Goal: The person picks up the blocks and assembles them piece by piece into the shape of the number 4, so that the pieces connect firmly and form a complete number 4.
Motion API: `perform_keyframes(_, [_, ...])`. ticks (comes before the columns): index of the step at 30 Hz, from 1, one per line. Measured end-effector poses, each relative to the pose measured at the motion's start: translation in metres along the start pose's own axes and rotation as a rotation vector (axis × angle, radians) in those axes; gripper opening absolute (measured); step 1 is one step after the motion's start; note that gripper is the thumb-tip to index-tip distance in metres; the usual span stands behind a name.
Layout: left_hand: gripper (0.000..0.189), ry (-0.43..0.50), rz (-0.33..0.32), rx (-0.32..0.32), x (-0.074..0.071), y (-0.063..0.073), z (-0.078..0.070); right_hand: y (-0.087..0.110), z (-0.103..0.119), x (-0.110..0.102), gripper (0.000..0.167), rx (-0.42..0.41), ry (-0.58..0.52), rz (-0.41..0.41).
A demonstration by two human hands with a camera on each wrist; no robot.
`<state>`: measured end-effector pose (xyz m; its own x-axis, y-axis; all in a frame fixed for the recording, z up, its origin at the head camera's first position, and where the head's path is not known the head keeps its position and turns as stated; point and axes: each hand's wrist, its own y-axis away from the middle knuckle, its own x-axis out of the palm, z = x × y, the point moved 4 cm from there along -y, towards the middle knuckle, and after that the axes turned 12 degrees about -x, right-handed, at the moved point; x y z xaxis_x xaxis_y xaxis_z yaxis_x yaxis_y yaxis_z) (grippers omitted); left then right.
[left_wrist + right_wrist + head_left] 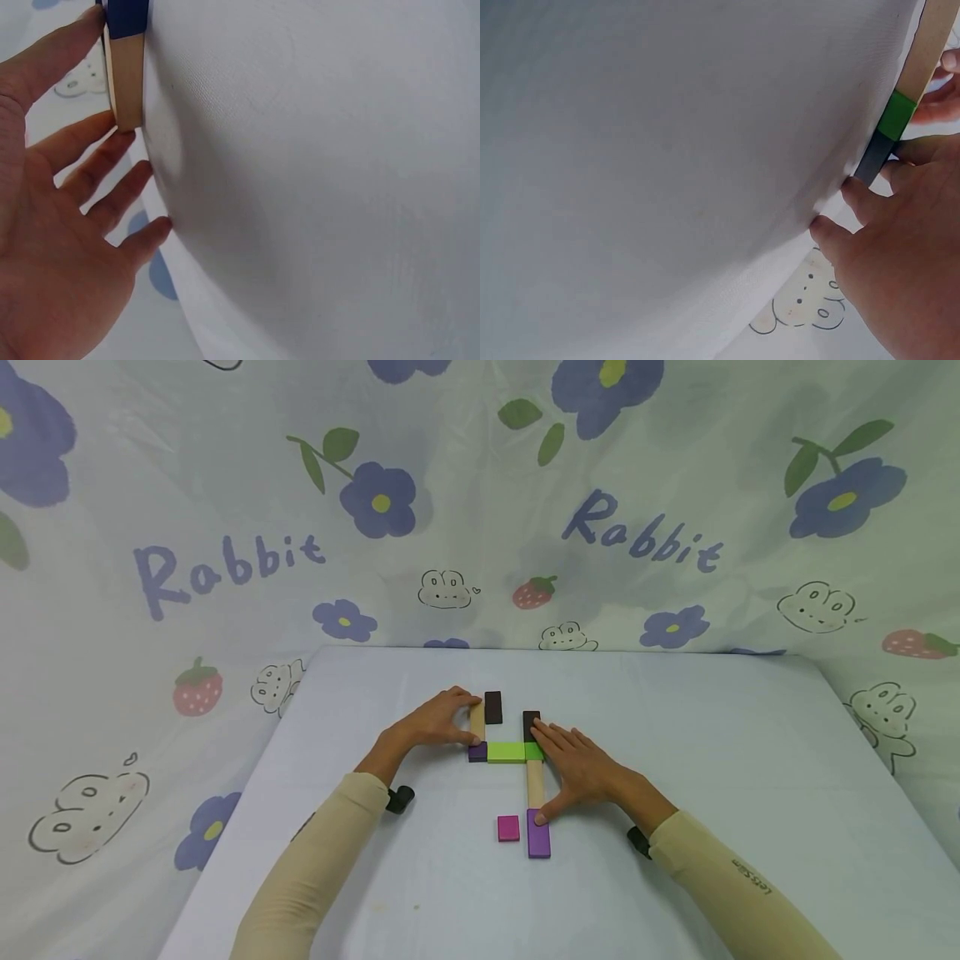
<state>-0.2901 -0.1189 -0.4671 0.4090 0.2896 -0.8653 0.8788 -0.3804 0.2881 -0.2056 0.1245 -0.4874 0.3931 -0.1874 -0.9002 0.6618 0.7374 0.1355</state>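
On the white table, small blocks form a connected figure. My left hand (435,718) spans a plain wooden block (477,720) lengthwise, fingertips at its far end and thumb by the dark purple block (477,752). A light green block (506,752) runs from there to a green square (533,751). My right hand (588,768) lies along the right column with fairly straight fingers. Its fingertips touch the black block (531,725) and green square; its thumb rests on the purple block (538,839). Between these lies another wooden block (535,783).
A separate dark brown block (492,707) lies just right of the left wooden block. Nearer me, a pink square (507,828) sits left of the purple block. A patterned cloth (480,510) hangs behind the table (712,718).
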Motion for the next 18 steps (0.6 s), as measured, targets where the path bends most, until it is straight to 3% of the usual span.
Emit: perform_keyframes(18, [0.086,0.074,-0.022,0.033,0.0011,0.0019,0.0027,-0.0012,-0.0024,0.0014,0.143,0.011,0.007,0.017])
